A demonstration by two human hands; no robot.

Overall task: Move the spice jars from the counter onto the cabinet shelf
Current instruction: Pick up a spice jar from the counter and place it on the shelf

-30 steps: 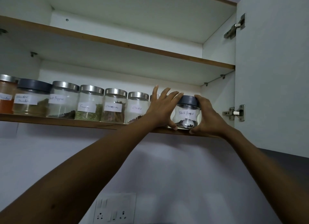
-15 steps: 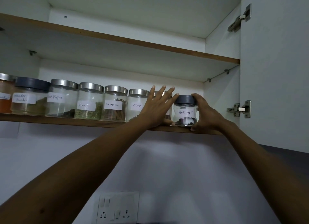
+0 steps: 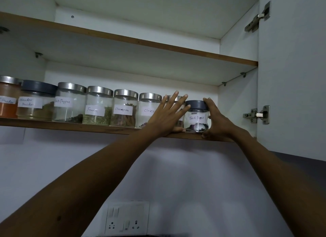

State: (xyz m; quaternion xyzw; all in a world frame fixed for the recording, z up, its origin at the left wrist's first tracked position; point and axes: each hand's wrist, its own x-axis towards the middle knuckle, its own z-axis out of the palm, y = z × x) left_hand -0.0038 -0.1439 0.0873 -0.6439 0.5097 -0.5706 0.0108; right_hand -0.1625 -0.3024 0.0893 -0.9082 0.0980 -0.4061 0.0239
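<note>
Upright on shelf (image 3: 70, 126), pepper jar (image 3: 196, 118), gripped by right hand (image 3: 218, 122)

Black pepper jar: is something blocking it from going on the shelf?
Nothing visible does. The black pepper jar already stands on the shelf, at the right end of the row. The right hand grips it; the open left hand touches its lid.

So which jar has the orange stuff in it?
The far-left jar on the shelf, the one with a silver lid. Only it holds orange powder; no other jar in the row shows that colour.
</note>
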